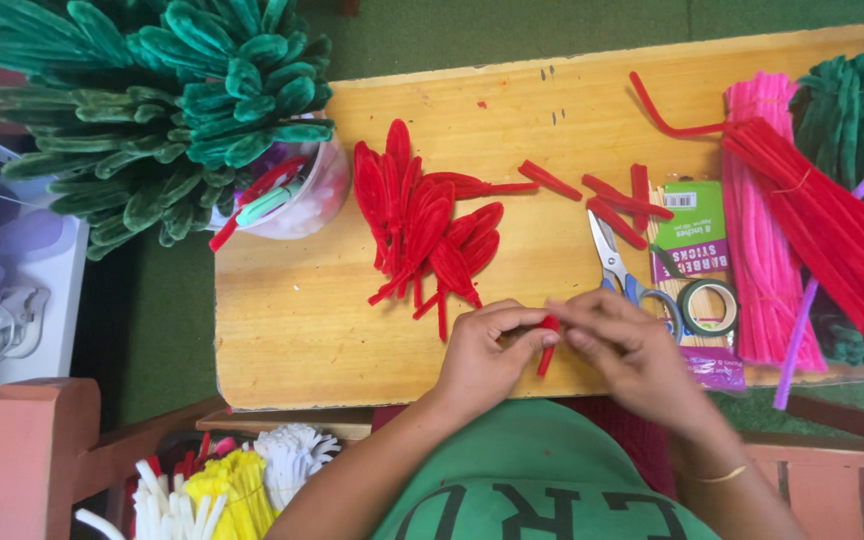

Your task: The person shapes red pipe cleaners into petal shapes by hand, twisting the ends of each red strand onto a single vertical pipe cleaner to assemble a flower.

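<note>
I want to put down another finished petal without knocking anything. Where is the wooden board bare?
The wooden board is bare along its left part, between the plastic cup and the red petal pile, and along the top edge. It is crowded on the right: scissors, tape roll and red stems. Left hand and right hand fill the near middle.

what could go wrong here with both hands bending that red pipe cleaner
The left hand and right hand pinch the red pipe cleaner piece right at the near edge of the wooden board, so it might drop off into the lap. The scissors lie just beyond the right hand and could get knocked.
</note>
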